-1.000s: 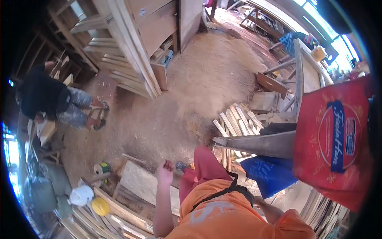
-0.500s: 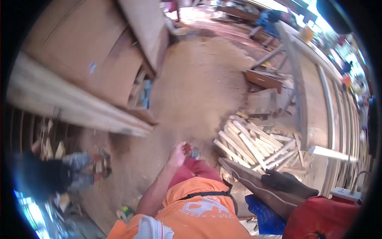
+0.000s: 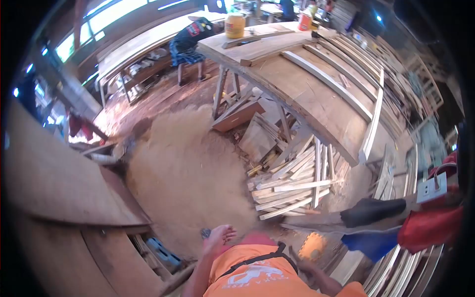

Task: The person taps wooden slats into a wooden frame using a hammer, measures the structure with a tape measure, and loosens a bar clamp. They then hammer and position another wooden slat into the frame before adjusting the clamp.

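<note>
My left hand [image 3: 222, 234] hangs in front of my orange shirt [image 3: 257, 270], over the dusty ground. Its fingers are apart and loosely bent, with nothing in them. At my right side, my right hand [image 3: 300, 262] is low by the dark waist strap [image 3: 255, 259], and its fingers cannot be made out. Close to it lies an orange-yellow piece with a ragged edge [image 3: 312, 246]. A pile of cut wood strips [image 3: 297, 185] lies on the ground ahead of my hands.
A wooden workbench [image 3: 316, 94] carries long strips and a yellow tub [image 3: 235, 25]. Another person [image 3: 188, 42] bends over behind it. Plywood panels [image 3: 59, 183] stand at left. Dark, blue and red cloths [image 3: 430, 225] hang on a board at right, near an outlet box [image 3: 431, 188].
My view has swung to the right, bringing the workbench and the bending person into fuller view. A person at lower left has gone out of sight. My right forearm has come into view.
</note>
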The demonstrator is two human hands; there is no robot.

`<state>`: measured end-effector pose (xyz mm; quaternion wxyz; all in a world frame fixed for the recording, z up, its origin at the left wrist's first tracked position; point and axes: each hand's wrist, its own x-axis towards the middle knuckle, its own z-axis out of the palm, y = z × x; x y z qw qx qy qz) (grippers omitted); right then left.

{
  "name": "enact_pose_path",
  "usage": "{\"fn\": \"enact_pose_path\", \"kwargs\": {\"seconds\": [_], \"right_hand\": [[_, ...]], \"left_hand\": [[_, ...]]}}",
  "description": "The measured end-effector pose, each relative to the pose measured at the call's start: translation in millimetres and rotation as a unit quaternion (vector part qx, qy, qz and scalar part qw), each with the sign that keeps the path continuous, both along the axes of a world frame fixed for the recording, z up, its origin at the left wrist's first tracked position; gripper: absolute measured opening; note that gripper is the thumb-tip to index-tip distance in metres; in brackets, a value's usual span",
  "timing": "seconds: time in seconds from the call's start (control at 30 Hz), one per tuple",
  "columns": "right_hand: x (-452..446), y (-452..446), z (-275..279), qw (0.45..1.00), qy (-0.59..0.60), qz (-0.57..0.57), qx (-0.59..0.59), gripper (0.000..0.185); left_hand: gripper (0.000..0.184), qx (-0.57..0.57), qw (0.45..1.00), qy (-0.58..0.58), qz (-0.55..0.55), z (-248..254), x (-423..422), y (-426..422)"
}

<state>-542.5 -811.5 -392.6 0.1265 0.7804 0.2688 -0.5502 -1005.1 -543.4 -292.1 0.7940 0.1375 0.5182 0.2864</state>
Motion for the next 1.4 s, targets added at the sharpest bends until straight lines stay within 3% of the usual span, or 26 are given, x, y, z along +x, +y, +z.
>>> {"fn": "enact_pose_path", "kwargs": {"seconds": [0.1, 0.13, 0.17, 0.2, 0.23, 0.27, 0.3, 0.33, 0.37, 0.43, 0.47, 0.5, 0.57, 0.63, 0.7, 0.73, 0.77, 0.83, 0.87, 0.97, 1.1, 1.13, 1.17, 1.4], "right_hand": [[-89, 152, 107, 0.987, -0.014, -0.059, 0.148, 0.029], [-120, 196, 138, 0.955, -0.036, -0.039, 0.290, 0.030], [-146, 241, 171, 0.920, 0.003, -0.055, 0.387, 0.037], [-177, 283, 217, 0.925, -0.023, -0.113, 0.362, 0.045], [-200, 319, 232, 0.883, -0.024, -0.105, 0.456, 0.044], [-225, 352, 282, 0.838, 0.016, -0.135, 0.528, 0.044], [-239, 375, 299, 0.826, 0.082, -0.129, 0.542, 0.045], [-240, 398, 313, 0.809, 0.151, -0.115, 0.557, 0.047], [-225, 412, 333, 0.805, 0.146, -0.125, 0.561, 0.047], [-171, 444, 374, 0.771, 0.172, 0.046, 0.611, 0.046], [-111, 444, 370, 0.766, 0.188, 0.042, 0.613, 0.036], [-66, 450, 377, 0.780, 0.026, -0.117, 0.615, 0.031], [52, 475, 383, 0.680, -0.172, -0.211, 0.681, 0.030], [152, 501, 379, 0.625, -0.358, -0.216, 0.659, 0.050], [221, 505, 356, 0.674, -0.423, -0.136, 0.590, 0.071], [245, 512, 332, 0.686, -0.391, -0.200, 0.580, 0.080], [250, 525, 314, 0.694, -0.356, -0.268, 0.566, 0.090], [254, 522, 318, 0.725, -0.314, -0.234, 0.566, 0.094], [248, 517, 320, 0.755, -0.276, -0.201, 0.559, 0.100], [257, 518, 310, 0.765, -0.262, -0.198, 0.554, 0.095], [254, 535, 311, 0.754, -0.265, -0.239, 0.551, 0.090], [262, 531, 305, 0.762, -0.286, -0.212, 0.542, 0.084], [262, 531, 308, 0.766, -0.284, -0.222, 0.533, 0.083], [235, 543, 316, 0.749, -0.247, -0.320, 0.525, 0.083]], "left_hand": [[0.046, 0.086, 0.981, 0.051, -0.166, 45, 2, 83], [0.052, 0.128, 0.956, 0.048, -0.261, 56, 13, 105], [0.060, 0.153, 0.948, 0.074, -0.267, 59, 35, 122], [0.069, 0.179, 0.941, 0.098, -0.268, 63, 58, 137], [0.065, 0.205, 0.936, 0.093, -0.272, 98, 76, 158], [0.060, 0.231, 0.931, 0.090, -0.268, 141, 93, 179], [0.060, 0.233, 0.923, 0.087, -0.295, 158, 107, 203], [0.052, 0.259, 0.934, 0.061, -0.238, 170, 119, 233], [0.044, 0.283, 0.943, 0.036, -0.172, 181, 127, 259], [0.030, 0.346, 0.933, 0.022, -0.100, 216, 121, 314], [0.028, 0.345, 0.930, 0.034, -0.119, 236, 113, 343], [0.027, 0.336, 0.931, 0.057, -0.127, 255, 95, 370], [0.031, 0.314, 0.932, 0.009, -0.181, 298, 65, 447], [0.041, 0.352, 0.911, -0.007, -0.213, 351, 49, 502], [0.047, 0.403, 0.886, 0.058, -0.219, 368, 41, 567], [0.042, 0.423, 0.872, 0.137, -0.202, 373, 42, 595], [0.042, 0.431, 0.872, 0.136, -0.191, 371, 45, 625], [0.036, 0.477, 0.807, 0.260, -0.232, 361, 44, 679], [0.034, 0.471, 0.809, 0.241, -0.255, 359, 44, 701], [0.033, 0.449, 0.837, 0.185, -0.253, 330, 61, 765], [0.036, 0.433, 0.831, 0.167, -0.306, 289, 115, 883], [0.039, 0.448, 0.808, 0.171, -0.342, 278, 133, 911], [0.042, 0.457, 0.787, 0.174, -0.377, 270, 148, 930], [0.049, 0.405, 0.791, 0.191, -0.417, 264, 217, 1007]]}}
